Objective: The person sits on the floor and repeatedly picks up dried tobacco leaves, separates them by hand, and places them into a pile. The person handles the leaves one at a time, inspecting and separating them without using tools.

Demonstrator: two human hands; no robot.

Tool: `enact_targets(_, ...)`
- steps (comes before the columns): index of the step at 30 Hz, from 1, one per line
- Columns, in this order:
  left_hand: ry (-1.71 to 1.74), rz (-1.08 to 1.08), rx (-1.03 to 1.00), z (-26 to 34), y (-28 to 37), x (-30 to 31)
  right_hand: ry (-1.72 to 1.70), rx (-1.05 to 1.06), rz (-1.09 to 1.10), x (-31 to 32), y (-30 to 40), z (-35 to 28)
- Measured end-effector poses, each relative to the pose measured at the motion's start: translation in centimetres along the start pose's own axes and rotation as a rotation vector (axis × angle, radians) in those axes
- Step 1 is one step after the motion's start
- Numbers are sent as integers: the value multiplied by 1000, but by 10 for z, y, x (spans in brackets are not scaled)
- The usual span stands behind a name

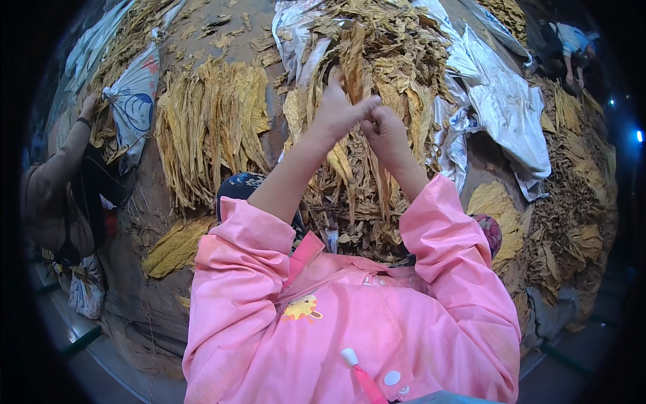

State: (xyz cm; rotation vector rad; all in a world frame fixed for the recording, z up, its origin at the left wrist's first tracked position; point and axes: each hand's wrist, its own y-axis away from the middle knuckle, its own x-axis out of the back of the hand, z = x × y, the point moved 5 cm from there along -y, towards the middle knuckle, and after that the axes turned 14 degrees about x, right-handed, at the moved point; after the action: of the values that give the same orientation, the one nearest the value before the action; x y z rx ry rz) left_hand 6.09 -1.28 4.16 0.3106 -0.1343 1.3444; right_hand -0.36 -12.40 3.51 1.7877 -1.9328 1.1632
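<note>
My left hand [340,113] reaches over a heap of dried leaves [404,60], which look like cured tobacco. A long brown leaf [353,60] rises between its fingers and thumb. Below that hand hangs a narrow yellow leaf [341,164]; where its upper end is held is hidden. My right hand [386,131] is curled close against the left thumb, its fingertips bent inward. Another brown strip of leaf [384,189] hangs beneath the right hand, and I cannot tell whether it is gripped. Crumpled leaves [348,202] lie between my knees.
Left of the heap lies a row of yellow leaves [212,126]. A flat leaf bundle [179,247] lies nearer me. White woven sacks [504,106] lie to the right, another sack [133,101] to the left. One person [60,187] sits at left; another [573,45] bends at far right.
</note>
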Motion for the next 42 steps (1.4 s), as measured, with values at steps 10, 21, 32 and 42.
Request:
enact_targets(10,570,-302,509,-18,7,-12,-123,58,54,0,0,-13)
enact_targets(21,516,-303,607,-18,7,-9,-296,-137,144,0,1,13)
enact_targets(32,652,-347,697,-36,1,-20,-1360,-658,345,-7,21,37)
enact_targets(42,895,-149,534,-18,-9,-1,-1239,-663,57,-27,30,25)
